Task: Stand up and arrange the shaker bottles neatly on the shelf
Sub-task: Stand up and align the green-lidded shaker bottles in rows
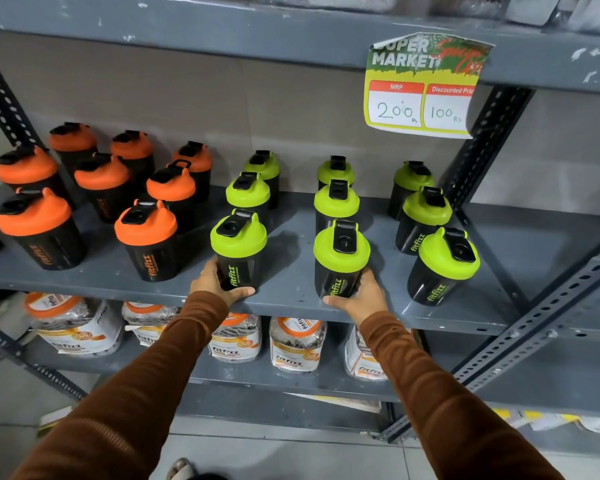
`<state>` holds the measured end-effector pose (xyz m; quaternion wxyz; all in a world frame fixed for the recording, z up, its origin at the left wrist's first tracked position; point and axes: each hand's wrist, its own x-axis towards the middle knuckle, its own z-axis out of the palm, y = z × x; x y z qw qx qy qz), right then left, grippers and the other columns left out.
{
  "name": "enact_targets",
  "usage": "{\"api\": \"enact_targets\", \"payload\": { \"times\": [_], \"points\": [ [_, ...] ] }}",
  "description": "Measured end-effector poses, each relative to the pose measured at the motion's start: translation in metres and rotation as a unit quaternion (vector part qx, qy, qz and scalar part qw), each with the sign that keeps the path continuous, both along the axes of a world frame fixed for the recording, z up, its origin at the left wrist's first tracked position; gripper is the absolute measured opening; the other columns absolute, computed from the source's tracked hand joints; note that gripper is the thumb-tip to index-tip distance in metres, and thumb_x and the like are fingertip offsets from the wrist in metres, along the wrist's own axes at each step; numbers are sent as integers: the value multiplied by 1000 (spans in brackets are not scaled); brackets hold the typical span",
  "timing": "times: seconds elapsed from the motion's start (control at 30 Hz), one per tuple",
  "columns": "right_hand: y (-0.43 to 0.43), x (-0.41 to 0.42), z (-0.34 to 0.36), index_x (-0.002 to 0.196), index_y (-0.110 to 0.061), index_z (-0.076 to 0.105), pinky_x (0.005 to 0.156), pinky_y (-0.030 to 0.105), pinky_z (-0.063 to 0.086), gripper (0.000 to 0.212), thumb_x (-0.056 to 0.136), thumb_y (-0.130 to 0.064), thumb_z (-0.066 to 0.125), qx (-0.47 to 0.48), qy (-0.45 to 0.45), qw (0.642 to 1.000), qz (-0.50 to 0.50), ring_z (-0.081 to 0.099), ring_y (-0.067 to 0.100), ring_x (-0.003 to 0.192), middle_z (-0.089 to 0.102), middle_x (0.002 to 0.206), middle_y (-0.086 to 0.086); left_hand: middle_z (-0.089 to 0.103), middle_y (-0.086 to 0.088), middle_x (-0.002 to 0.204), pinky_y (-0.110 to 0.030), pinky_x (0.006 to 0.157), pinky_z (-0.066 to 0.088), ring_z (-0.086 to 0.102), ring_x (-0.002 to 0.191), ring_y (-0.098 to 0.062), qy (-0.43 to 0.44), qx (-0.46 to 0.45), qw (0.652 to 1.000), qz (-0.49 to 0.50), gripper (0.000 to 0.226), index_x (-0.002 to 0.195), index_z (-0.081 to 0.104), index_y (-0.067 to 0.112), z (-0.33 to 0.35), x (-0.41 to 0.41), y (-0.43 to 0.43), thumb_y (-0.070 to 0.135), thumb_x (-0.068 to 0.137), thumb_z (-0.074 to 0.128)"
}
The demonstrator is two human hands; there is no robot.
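Black shaker bottles stand upright on a grey metal shelf point(291, 299). Several with orange lids point(146, 233) fill the left half; several with green lids stand in three columns on the right. My left hand point(215, 284) wraps the base of the front green-lidded bottle point(238, 247) of the left column. My right hand point(361, 296) grips the base of the front green-lidded bottle point(340, 258) of the middle column. Both bottles rest on the shelf near its front edge. A third front green bottle point(444, 265) stands untouched to the right.
A price tag point(423, 88) hangs from the shelf above. Clear jars with orange lids point(295, 344) sit on the lower shelf. Perforated metal uprights point(492, 133) frame the right side. Grey tiled floor lies below.
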<state>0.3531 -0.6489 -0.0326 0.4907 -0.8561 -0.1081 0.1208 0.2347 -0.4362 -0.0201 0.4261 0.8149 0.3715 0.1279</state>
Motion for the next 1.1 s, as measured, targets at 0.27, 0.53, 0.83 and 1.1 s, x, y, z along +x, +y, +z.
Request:
{"api": "enact_targets", "payload": {
  "times": [0.27, 0.53, 0.83, 1.1],
  "points": [
    [-1, -1, 1, 111, -13, 47, 100, 43, 47, 69, 55, -15, 87, 5, -1, 1000, 5, 59, 29, 109, 64, 118, 12, 57, -17, 125, -42, 100, 42, 53, 113, -35, 1, -5, 1000, 2, 77, 125, 42, 6, -1, 0, -1, 23, 61, 82],
    [-1, 0, 1, 113, -12, 46, 100, 42, 46, 69, 57, -15, 87, 3, -5, 1000, 5, 58, 30, 110, 63, 120, 12, 57, -17, 126, -42, 101, 42, 53, 113, -35, -2, -3, 1000, 3, 79, 126, 42, 7, -5, 1, 2, 24, 60, 83],
    [-1, 2, -2, 111, -13, 46, 100, 43, 46, 69, 55, -16, 87, 10, -11, 1000, 2, 59, 30, 110, 63, 118, 13, 57, -17, 126, -44, 101, 42, 53, 113, -35, -12, 0, 1000, 2, 79, 125, 41, 7, -9, 3, 4, 24, 60, 83],
    [-3, -4, -5, 119, -11, 43, 103, 41, 43, 80, 53, -13, 87, 13, -35, 999, 11, 53, 30, 116, 56, 127, 13, 55, -17, 127, -43, 101, 41, 52, 115, -34, -41, 17, 999, -11, 85, 127, 40, 10, -16, 2, 4, 23, 56, 85]
  ]
}}
